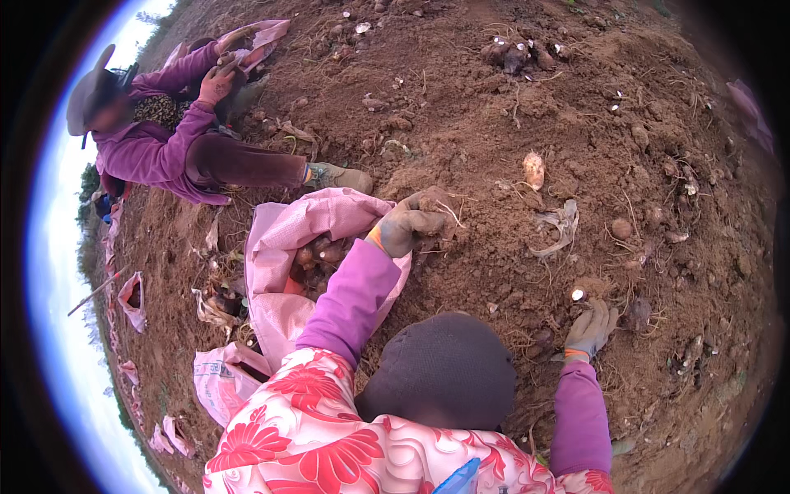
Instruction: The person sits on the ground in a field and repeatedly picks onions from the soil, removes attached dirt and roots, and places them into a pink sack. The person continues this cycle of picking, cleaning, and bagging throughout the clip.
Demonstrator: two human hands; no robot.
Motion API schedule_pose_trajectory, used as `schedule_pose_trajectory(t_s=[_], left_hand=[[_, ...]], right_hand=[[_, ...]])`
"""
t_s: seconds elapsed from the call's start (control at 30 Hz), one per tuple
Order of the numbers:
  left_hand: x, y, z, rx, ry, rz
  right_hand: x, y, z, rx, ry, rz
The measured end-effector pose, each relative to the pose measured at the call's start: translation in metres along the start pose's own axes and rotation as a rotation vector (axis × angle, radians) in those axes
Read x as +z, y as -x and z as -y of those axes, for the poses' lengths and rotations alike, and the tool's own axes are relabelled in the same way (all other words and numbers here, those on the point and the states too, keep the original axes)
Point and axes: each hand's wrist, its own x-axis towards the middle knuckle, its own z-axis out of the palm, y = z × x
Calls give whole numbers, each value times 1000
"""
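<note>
My left hand, in a soiled work glove, is closed around a soil-covered corm with thin roots. It is held over the right rim of a pink woven sack. Inside the sack lie several brown corms. My right hand, also gloved, reaches down to the soil with its fingers extended. Just beyond its fingertips is a brown corm with a white cut face beside it. A darker, rooty corm lies to the right of that hand.
A co-worker in purple sits at the upper left, hands at another pink sack. A pale corm, a dry leaf and a corm cluster lie on loose soil. A printed sack stands at lower left.
</note>
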Motion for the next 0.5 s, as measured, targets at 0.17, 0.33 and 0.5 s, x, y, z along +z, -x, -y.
schedule_pose_trajectory(t_s=[0.17, 0.33, 0.5], left_hand=[[-24, 145, -68, -769, -1567, -461], [-36, 38, -39, -142, -1093, -499], [22, -192, 51, -195, -707, -362]], right_hand=[[-1, 3, 1, 26, -35, -18], [0, 1, 1, -46, 11, -104], [-3, -2, 3, -27, 1, -84]])
